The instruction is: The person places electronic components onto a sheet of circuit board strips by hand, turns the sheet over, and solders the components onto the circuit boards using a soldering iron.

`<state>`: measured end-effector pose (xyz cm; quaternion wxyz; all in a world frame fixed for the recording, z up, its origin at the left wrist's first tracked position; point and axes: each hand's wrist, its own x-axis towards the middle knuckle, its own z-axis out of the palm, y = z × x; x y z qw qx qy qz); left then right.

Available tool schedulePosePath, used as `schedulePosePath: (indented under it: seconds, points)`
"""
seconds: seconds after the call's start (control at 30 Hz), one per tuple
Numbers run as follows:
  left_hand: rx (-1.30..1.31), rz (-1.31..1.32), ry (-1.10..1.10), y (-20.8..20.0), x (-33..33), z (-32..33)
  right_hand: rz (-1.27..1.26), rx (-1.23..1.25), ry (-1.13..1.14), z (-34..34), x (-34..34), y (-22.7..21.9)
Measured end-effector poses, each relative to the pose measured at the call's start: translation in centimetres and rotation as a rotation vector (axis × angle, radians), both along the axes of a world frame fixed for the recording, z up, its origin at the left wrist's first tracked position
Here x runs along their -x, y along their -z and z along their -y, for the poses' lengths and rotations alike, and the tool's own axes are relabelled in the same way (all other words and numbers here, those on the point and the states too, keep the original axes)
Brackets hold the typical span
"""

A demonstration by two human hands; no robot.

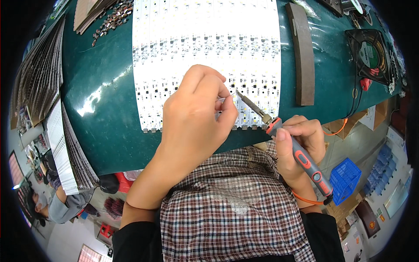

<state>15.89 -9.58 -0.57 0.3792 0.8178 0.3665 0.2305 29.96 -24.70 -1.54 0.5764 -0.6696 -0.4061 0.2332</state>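
Observation:
A white circuit board panel (192,24), dotted with rows of small chips, lies on the green tabletop (109,144). Above its near part, my left hand (194,105) is closed in a pinch on a thin strand of solder wire (221,99), whose end points toward the iron's tip. My right hand (307,137) grips a grey and red soldering iron (305,162) like a pen. The iron's metal tip slants up and left to a spot near the board's chips; whether it touches cannot be made out. An orange cord runs from the handle's rear end.
A long dark bar (302,56) lies right of the panel, with a black fan (371,54) farther right. Stacked board panels (65,148) stand at the left edge, and small connectors (114,21) are heaped at the far left. A blue crate (345,179) sits below, and another person (65,205) is at left.

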Motion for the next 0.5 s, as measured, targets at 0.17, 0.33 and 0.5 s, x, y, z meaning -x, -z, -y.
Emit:
schedulePosePath:
  seconds: [0.17,0.33,0.5]
  points:
    - [-0.077,-0.173,-0.005,-1.1,1.1,-0.5,0.034,0.001,0.004,0.0,-0.2,-0.1]
    - [-0.174,-0.149,0.020,-0.4,1.1,-0.6,0.017,-0.026,0.001,-0.3,0.3,0.0]
    - [-0.134,-0.117,-0.003,0.2,1.0,-0.4,0.040,0.006,-0.007,-0.7,0.6,0.3]
